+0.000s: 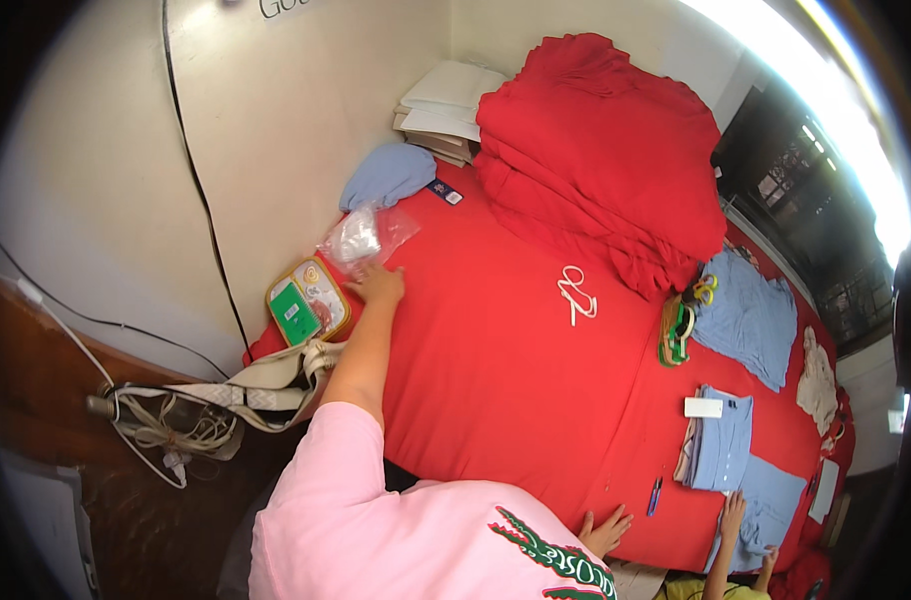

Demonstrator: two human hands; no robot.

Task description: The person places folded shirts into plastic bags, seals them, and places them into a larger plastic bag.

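My left hand [378, 287] reaches over the left side of the red-covered bed, fingers stretched out at the lower edge of a clear plastic bag [358, 238]. Whether the fingertips touch the bag is hard to see. Just left of that hand lies a yellow-rimmed box [326, 291] with a green pack [295, 312] on its lid. My right hand [605, 530] rests palm down on the red sheet near the front edge, fingers spread and holding nothing. A blue pen [655, 497] lies to its right. Beyond the bag sit a bundled blue cloth [388, 176] and a dark tag [445, 192].
Red bedding [601, 150] is heaped at the back. A white cord [577, 297] lies mid-bed. At right are scissors [703, 291], green tape [673, 335], folded blue clothes [721, 440] and another person's hands [733, 515] on blue fabric. Pale straps [276, 385] hang lower left.
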